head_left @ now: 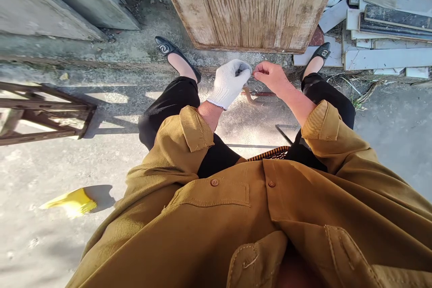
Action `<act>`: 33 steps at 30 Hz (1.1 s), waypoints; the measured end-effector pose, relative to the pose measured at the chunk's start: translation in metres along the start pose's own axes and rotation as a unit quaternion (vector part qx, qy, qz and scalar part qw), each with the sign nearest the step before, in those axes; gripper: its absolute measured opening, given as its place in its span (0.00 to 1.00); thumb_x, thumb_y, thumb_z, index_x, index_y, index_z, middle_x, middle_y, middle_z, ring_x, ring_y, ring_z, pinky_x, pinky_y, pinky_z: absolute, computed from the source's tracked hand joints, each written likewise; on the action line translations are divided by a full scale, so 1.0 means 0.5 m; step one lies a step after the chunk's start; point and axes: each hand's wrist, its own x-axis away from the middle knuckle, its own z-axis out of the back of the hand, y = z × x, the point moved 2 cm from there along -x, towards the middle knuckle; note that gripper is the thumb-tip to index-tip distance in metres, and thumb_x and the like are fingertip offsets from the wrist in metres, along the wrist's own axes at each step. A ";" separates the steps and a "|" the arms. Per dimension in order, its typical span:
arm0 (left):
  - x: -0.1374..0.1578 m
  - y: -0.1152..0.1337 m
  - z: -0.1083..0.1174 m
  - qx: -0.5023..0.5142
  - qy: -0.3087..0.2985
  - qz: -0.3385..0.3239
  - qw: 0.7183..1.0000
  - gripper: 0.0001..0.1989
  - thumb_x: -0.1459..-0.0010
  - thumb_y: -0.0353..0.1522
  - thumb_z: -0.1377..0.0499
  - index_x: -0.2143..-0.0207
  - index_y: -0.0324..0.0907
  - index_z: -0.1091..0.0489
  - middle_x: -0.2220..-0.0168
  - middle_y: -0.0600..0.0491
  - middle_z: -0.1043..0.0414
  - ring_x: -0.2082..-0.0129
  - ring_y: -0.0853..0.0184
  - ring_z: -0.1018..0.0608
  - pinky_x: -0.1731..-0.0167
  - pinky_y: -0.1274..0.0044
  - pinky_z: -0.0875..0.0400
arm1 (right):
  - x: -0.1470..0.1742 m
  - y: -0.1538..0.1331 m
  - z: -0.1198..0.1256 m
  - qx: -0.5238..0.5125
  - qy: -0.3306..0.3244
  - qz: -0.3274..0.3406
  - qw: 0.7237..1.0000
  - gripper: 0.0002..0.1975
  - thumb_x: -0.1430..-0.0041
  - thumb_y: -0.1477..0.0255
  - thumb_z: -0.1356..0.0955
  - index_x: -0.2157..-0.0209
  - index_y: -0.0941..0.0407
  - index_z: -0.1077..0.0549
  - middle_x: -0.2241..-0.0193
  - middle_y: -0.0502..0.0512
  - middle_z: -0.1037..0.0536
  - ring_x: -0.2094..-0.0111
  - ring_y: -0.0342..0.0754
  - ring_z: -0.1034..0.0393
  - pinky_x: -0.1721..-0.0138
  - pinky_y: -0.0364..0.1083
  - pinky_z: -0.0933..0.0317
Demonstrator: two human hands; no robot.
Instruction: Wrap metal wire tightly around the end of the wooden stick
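Observation:
My left hand [229, 80], in a white knitted glove, is in front of me with its fingers curled together. Close to its fingertips, my bare right hand [272, 76] pinches with thumb and forefinger. Whatever lies between the two sets of fingertips is too small to make out. Below the glove, a tan curved piece [249, 95] shows near the ground; I cannot tell whether the left hand touches it. Both hands are between my knees, short of the near edge of a weathered plank panel [243, 13].
Stacked boards and tile strips [388, 58] lie at the right, beside my shoe. A wooden frame [43, 114] stands at the left on the concrete. A yellow object [72, 201] rests at lower left. Grey slabs [60, 4] lean at upper left. A woven seat edge [270, 154] shows beneath me.

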 end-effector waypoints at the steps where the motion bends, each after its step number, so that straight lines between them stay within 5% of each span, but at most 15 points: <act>1: 0.000 -0.002 0.002 -0.006 0.004 -0.002 1.000 0.07 0.36 0.29 0.38 0.58 0.45 0.21 0.57 0.51 0.14 0.50 0.57 0.13 0.44 0.70 0.19 | 0.000 0.001 -0.001 -0.001 0.001 -0.001 1.000 0.10 0.30 0.63 0.26 0.63 0.54 0.23 0.65 0.53 0.20 0.56 0.53 0.23 0.43 0.59 0.26; 7: -0.002 -0.013 0.018 -0.083 -0.034 -0.044 0.995 0.16 0.33 0.37 0.37 0.45 0.57 0.20 0.48 0.49 0.16 0.38 0.50 0.17 0.41 0.64 0.21 | -0.003 0.017 -0.008 -0.016 0.008 -0.030 0.999 0.10 0.31 0.62 0.26 0.63 0.53 0.24 0.66 0.53 0.22 0.57 0.53 0.24 0.46 0.58 0.23; 12: -0.006 -0.007 0.032 -0.158 -0.046 -0.098 0.981 0.17 0.31 0.44 0.43 0.49 0.56 0.17 0.58 0.45 0.18 0.41 0.48 0.18 0.43 0.60 0.24 | 0.000 0.015 -0.009 -0.013 0.008 -0.045 0.999 0.09 0.32 0.65 0.26 0.64 0.54 0.24 0.68 0.52 0.24 0.60 0.52 0.26 0.51 0.55 0.23; 16: -0.007 0.008 0.039 -0.193 -0.085 -0.071 0.975 0.20 0.28 0.48 0.47 0.49 0.56 0.16 0.63 0.48 0.20 0.40 0.50 0.21 0.42 0.59 0.28 | 0.007 -0.011 -0.003 0.008 0.003 -0.017 1.000 0.10 0.31 0.64 0.26 0.65 0.54 0.25 0.68 0.52 0.24 0.57 0.53 0.25 0.49 0.55 0.25; 23: -0.017 -0.016 0.009 -0.118 -0.057 -0.095 0.987 0.05 0.39 0.35 0.38 0.66 0.51 0.21 0.68 0.48 0.21 0.48 0.47 0.16 0.50 0.61 0.23 | 0.009 -0.045 0.003 0.105 0.003 0.039 0.994 0.09 0.28 0.65 0.27 0.64 0.52 0.25 0.63 0.56 0.21 0.54 0.56 0.25 0.44 0.57 0.28; 33: 0.001 -0.003 -0.007 -0.150 -0.089 -0.076 0.982 0.09 0.35 0.33 0.40 0.69 0.49 0.22 0.67 0.52 0.17 0.56 0.56 0.17 0.53 0.64 0.24 | 0.000 -0.016 -0.001 0.245 -0.004 0.085 0.966 0.06 0.28 0.76 0.31 0.62 0.51 0.27 0.55 0.61 0.19 0.50 0.60 0.24 0.42 0.59 0.28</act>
